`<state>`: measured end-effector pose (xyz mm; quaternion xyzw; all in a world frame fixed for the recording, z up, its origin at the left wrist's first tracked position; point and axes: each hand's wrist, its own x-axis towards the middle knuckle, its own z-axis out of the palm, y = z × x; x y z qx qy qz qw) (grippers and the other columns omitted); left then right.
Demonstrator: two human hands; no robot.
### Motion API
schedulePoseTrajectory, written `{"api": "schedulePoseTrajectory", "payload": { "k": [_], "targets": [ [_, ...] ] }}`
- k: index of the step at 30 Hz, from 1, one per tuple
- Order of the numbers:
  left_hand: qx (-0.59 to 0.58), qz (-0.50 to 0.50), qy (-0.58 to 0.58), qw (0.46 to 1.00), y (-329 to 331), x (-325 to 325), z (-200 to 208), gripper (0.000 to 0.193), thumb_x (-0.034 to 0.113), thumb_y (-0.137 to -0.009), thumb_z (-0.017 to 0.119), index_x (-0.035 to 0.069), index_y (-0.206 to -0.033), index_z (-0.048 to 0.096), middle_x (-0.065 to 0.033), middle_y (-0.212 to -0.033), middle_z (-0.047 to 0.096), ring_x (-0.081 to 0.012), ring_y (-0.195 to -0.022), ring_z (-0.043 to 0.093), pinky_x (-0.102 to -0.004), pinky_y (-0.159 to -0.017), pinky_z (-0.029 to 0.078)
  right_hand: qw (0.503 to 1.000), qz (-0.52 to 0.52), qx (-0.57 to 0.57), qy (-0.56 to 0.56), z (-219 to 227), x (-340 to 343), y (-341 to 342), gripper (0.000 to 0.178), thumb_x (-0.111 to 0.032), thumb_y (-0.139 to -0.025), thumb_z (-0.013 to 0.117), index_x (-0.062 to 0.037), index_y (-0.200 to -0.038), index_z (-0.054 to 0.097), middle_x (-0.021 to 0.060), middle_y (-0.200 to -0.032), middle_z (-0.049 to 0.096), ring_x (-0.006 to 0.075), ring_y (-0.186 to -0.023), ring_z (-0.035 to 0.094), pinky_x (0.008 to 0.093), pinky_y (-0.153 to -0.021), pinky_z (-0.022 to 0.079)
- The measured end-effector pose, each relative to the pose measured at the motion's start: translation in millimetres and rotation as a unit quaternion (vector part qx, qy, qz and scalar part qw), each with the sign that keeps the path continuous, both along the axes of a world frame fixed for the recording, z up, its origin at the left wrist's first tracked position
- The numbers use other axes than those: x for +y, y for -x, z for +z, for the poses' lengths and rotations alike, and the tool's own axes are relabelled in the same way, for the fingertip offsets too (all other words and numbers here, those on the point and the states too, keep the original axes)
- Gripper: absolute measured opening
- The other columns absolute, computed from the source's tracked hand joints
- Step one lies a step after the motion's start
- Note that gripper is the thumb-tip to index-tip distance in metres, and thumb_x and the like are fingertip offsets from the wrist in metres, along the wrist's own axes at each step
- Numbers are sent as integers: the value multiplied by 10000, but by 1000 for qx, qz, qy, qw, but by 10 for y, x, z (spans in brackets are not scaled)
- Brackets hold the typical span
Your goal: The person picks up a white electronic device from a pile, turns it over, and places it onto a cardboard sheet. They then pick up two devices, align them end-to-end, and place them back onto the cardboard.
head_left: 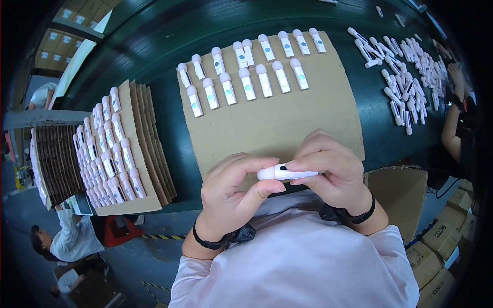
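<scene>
Both of my hands hold one small wand-shaped device (286, 173) level, just over the near edge of a cardboard sheet (277, 126). It is white, with a rounded pale-pink head and a dark patch on its body. The thumb and index finger of my left hand (231, 179) close around the head end. My right hand (331, 161) pinches the body near the dark patch. On the sheet, similar devices (246, 83) lie in two rows along the far part, several with a blue-green round mark facing up.
Left stands a stack of cardboard sheets (154, 149) with rows of devices on top. Loose devices (405, 77) lie piled on the dark green table (359, 97) at right, beside another person's arm (452, 128). Cartons (436, 246) sit lower right; a seated person (72, 233) is lower left.
</scene>
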<state>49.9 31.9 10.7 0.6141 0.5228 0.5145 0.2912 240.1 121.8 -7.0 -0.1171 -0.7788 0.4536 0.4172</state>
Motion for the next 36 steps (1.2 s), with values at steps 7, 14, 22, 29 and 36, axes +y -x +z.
{"api": "schedulePoseTrajectory", "payload": {
  "k": [7, 14, 22, 29, 36],
  "targets": [
    [-52, -16, -34, 998, -33, 47, -62, 296, 41, -724, 809, -16, -974, 663, -138, -891, 675, -247, -801, 647, -315, -718, 511, 998, -57, -9, 15, 112, -41, 44, 333, 15, -729, 746, -26, -1052, 674, 87, -872, 668, 238, -751, 620, 333, -673, 464],
    [11, -17, -21, 1000, -21, 32, -22, 270, 32, -732, 790, -22, -960, 656, -140, -947, 662, -246, -912, 638, -362, -842, 497, 997, -56, -26, -43, 111, -41, 39, 365, 30, -692, 754, -25, -1042, 662, 94, -857, 658, 252, -717, 607, 340, -645, 462],
    [-1, -26, -84, 996, -22, 78, -83, 282, -6, -704, 776, -20, -963, 666, -146, -876, 654, -277, -806, 635, -394, -808, 527, 996, -65, -30, -61, 115, -55, 45, 377, 48, -673, 744, -26, -1034, 663, 96, -833, 647, 253, -695, 591, 337, -614, 456],
    [-8, -32, -88, 996, -11, 83, -93, 285, 1, -709, 775, -22, -972, 668, -138, -877, 657, -271, -807, 637, -396, -810, 527, 995, -70, -27, -67, 112, -62, 54, 380, 59, -668, 736, -25, -1031, 666, 93, -822, 640, 253, -694, 588, 338, -612, 459],
    [7, -14, -74, 997, -31, 52, -50, 262, 10, -735, 761, -26, -972, 656, -142, -938, 644, -256, -901, 623, -421, -896, 501, 991, -71, -10, -116, 47, -21, 50, 376, 66, -676, 727, -25, -1035, 663, 81, -841, 640, 252, -726, 594, 334, -637, 467]
  ]
}}
